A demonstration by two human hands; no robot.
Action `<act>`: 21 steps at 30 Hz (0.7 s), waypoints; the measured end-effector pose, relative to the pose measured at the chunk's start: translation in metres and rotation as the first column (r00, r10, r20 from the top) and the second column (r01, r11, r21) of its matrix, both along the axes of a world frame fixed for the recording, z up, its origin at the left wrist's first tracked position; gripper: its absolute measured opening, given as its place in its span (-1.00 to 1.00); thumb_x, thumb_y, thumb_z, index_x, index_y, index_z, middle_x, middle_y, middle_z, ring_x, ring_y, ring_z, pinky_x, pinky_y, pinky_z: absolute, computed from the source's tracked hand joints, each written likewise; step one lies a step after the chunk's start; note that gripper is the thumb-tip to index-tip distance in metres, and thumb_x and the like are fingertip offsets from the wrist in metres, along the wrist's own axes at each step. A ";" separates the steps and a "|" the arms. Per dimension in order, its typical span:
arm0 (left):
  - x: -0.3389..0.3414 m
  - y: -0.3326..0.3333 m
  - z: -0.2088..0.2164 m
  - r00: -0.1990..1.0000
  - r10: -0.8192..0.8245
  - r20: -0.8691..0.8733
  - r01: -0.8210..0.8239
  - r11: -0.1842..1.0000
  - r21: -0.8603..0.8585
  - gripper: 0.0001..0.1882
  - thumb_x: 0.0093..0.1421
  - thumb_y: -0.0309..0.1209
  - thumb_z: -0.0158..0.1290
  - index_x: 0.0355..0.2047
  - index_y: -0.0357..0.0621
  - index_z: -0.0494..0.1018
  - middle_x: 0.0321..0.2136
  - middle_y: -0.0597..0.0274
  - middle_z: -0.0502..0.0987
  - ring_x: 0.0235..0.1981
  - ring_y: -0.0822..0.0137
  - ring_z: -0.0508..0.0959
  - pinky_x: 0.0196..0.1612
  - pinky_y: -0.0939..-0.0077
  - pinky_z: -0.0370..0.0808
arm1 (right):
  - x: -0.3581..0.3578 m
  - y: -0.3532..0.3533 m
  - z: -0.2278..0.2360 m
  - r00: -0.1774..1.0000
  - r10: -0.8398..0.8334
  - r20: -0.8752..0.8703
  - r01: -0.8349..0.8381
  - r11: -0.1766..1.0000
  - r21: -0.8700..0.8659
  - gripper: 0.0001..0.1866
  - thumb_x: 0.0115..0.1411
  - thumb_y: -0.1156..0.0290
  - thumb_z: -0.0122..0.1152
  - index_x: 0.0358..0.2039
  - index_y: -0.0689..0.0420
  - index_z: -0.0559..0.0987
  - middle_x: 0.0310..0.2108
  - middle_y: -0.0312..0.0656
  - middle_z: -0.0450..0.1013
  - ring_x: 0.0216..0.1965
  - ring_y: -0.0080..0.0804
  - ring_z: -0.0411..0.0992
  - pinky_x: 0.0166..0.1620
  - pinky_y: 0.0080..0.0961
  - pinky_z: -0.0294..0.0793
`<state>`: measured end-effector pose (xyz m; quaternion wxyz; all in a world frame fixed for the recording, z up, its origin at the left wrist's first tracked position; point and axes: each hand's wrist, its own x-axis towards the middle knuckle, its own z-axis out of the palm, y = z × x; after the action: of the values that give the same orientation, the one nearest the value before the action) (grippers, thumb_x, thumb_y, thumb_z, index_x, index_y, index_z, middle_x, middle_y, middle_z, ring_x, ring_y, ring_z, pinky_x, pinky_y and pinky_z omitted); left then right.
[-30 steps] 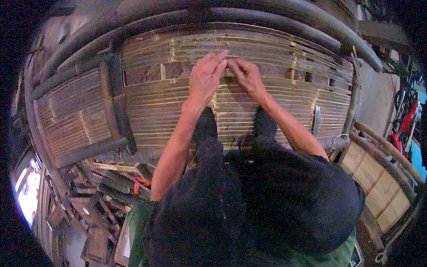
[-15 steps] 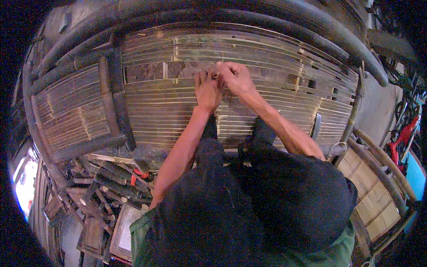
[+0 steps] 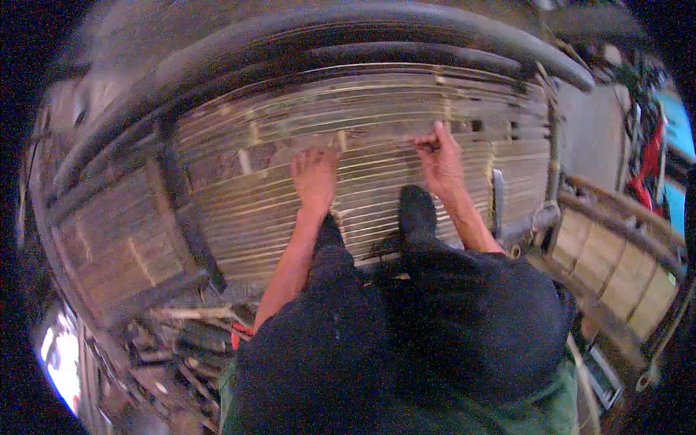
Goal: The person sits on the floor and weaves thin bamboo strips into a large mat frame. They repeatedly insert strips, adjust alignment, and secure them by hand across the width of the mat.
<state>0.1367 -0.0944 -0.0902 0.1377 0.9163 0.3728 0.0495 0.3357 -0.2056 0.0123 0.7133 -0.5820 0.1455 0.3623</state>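
Observation:
A bamboo slat panel set in a dark pole frame lies before me. On its slats rests my left hand, palm down with fingers spread, beside a gap in the slats. To the right, apart from it, my right hand is raised a little over the panel. Its fingers are pinched together with the thumb up; what is between them is too small and blurred to name. Short pale cross ties show along the gap between the hands. A knife-like flat blade lies on the slats near my right forearm.
Thick dark poles curve along the far side. A smaller slatted section adjoins at left. Cut bamboo pieces pile up at lower left. A pale bamboo-panelled piece stands at right, near a red tool.
My hands, close together before, have separated: the right moved to the right, the left slightly left. The view has shifted and turned a little, blurring the surroundings.

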 end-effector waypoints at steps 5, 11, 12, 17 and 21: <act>0.008 -0.013 -0.019 0.998 0.025 0.055 -0.025 1.000 0.008 -0.65 0.21 -0.11 -0.14 -0.21 -0.02 0.50 -0.17 0.21 0.48 -0.02 0.05 0.36 0.11 0.09 0.16 | 0.047 -0.225 -0.003 0.919 0.371 0.131 -0.214 0.751 -0.624 -0.68 0.19 0.10 0.08 -0.46 0.13 0.49 -0.54 -0.16 0.46 -0.48 -0.40 0.42 -0.37 -0.40 0.42; 0.010 -0.011 -0.016 0.999 -0.012 -0.038 0.010 0.998 -0.070 -0.64 0.23 -0.13 -0.16 -0.14 -0.05 0.47 -0.09 0.15 0.46 0.02 0.05 0.34 0.13 0.08 0.11 | 0.035 -0.312 0.027 0.529 0.843 -0.095 -0.518 0.232 -0.824 -0.58 0.21 0.06 0.00 -0.48 0.19 0.55 -0.52 0.01 0.48 -0.45 -0.09 0.47 -0.30 -0.26 0.43; -0.003 0.000 -0.010 0.998 -0.013 -0.067 0.008 0.996 -0.084 -0.64 0.24 -0.14 -0.16 -0.13 -0.06 0.46 -0.08 0.13 0.45 0.02 0.04 0.34 0.13 0.08 0.11 | 0.044 -0.272 0.028 0.449 0.883 -0.136 -0.420 0.074 -0.905 -0.60 0.21 0.08 -0.01 -0.44 0.19 0.54 -0.51 0.05 0.47 -0.43 -0.02 0.47 -0.30 -0.24 0.43; 0.003 0.009 0.006 0.993 -0.104 -0.057 0.091 0.977 -0.195 -0.63 0.25 -0.17 -0.19 -0.11 -0.12 0.44 -0.07 0.00 0.44 -0.03 -0.02 0.37 0.08 0.09 0.17 | 0.138 -0.196 0.018 0.118 0.858 0.500 0.145 0.483 -0.863 -0.69 0.25 0.22 -0.07 -0.33 0.21 0.49 -0.33 -0.01 0.44 -0.23 0.00 0.40 -0.17 -0.23 0.40; -0.002 0.012 0.010 0.994 -0.072 0.086 0.098 0.928 -0.361 -0.67 0.25 -0.25 -0.14 -0.12 -0.19 0.42 -0.14 -0.04 0.46 -0.12 -0.04 0.42 -0.01 0.16 0.28 | 0.220 -0.204 -0.021 -0.126 0.922 0.367 0.242 0.387 -0.890 -0.76 0.19 0.30 0.02 -0.25 0.19 0.46 -0.25 -0.04 0.40 -0.18 -0.08 0.36 -0.14 -0.28 0.38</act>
<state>0.1344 -0.0826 -0.0804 0.3204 0.8878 0.3303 0.0062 0.5557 -0.4097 -0.0084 0.0747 -0.8918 -0.4454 -0.0280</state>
